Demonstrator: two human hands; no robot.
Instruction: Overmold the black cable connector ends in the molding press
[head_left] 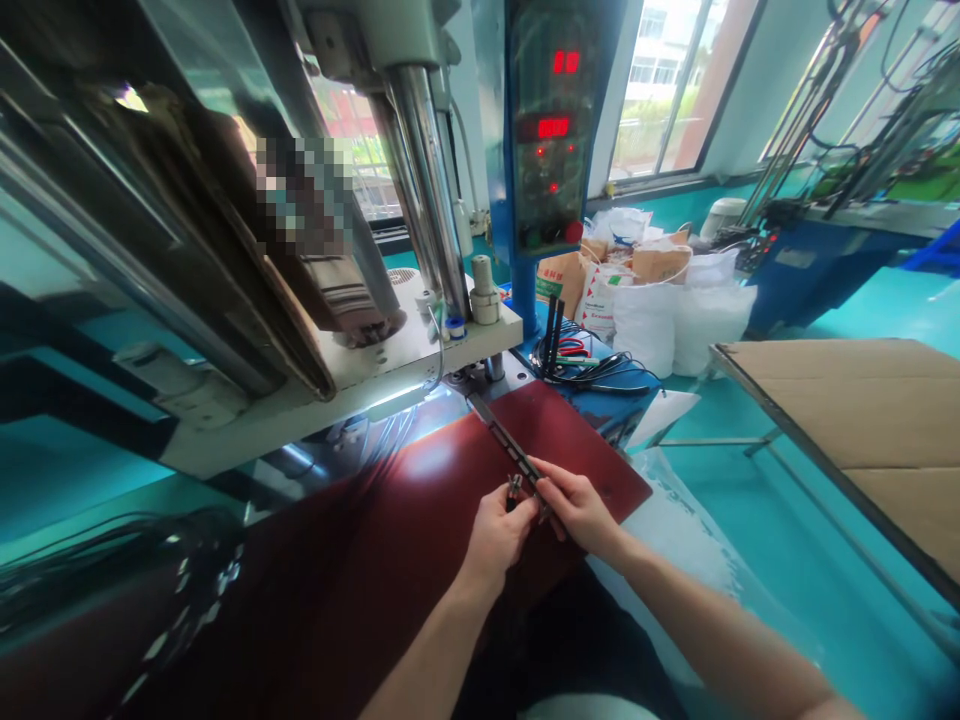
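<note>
Over the dark red tabletop (450,480), both my hands work close together. My right hand (577,505) is closed around the near end of a long narrow dark strip (496,428) with a row of pale rectangles along it. The strip's far end points toward the machine base. Closed just beside it, my left hand (502,535) pinches a small black piece with a metal tip (514,485), which looks like a cable connector. Fingers hide the lower parts of both things, and I cannot tell whether the two touch.
A press with steel columns (435,190) stands ahead, its red-lit control panel (551,130) above. Black cables (600,372) lie on a blue ledge. Dark cable bundles (97,570) are at left. White sacks (645,320) and a cardboard-topped table (847,400) are at right.
</note>
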